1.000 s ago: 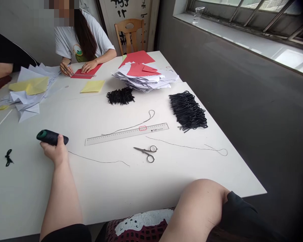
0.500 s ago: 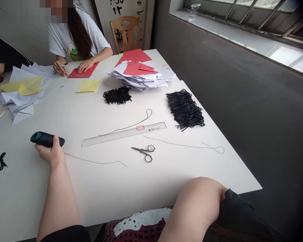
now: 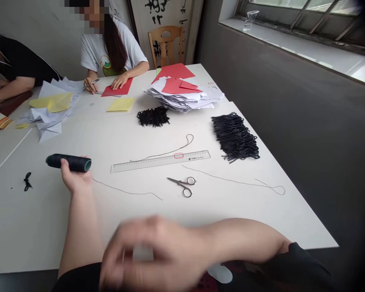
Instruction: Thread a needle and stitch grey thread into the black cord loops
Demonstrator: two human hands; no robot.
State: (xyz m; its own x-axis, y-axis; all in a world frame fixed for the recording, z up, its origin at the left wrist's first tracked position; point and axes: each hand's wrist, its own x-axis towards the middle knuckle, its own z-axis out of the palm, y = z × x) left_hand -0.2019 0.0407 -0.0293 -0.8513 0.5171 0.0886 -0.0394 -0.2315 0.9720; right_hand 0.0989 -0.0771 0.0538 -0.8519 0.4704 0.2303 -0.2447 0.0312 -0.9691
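A spool of black thread (image 3: 74, 163) with a green core lies sideways in my left hand (image 3: 79, 180), whose fingers are wrapped around it. From the spool a loose thread (image 3: 127, 192) trails right across the table. My right hand (image 3: 161, 251) is close to the camera over the table's near edge, its bent fingers smeared by motion; I see nothing clearly held in it. Metal scissors (image 3: 182, 185) lie past it, points to the left. Behind them is a clear ruler (image 3: 161, 160) with a looped thread (image 3: 170, 152) along its far edge. Another looped thread (image 3: 231, 178) lies right of the scissors.
Two heaps of black cord loops (image 3: 153, 117) (image 3: 235, 136) lie farther back. A small black knotted cord (image 3: 27, 181) is at left. Stacked paper (image 3: 182, 97), a yellow sheet (image 3: 121, 104) and loose paper (image 3: 50, 115) lie beyond. Two people sit opposite; one hand (image 3: 120, 81) rests on red paper.
My right hand has come into view, swinging leftward in front of me. My left hand still holds the spool, now turned with its other end toward the right. The camera view has shifted left.
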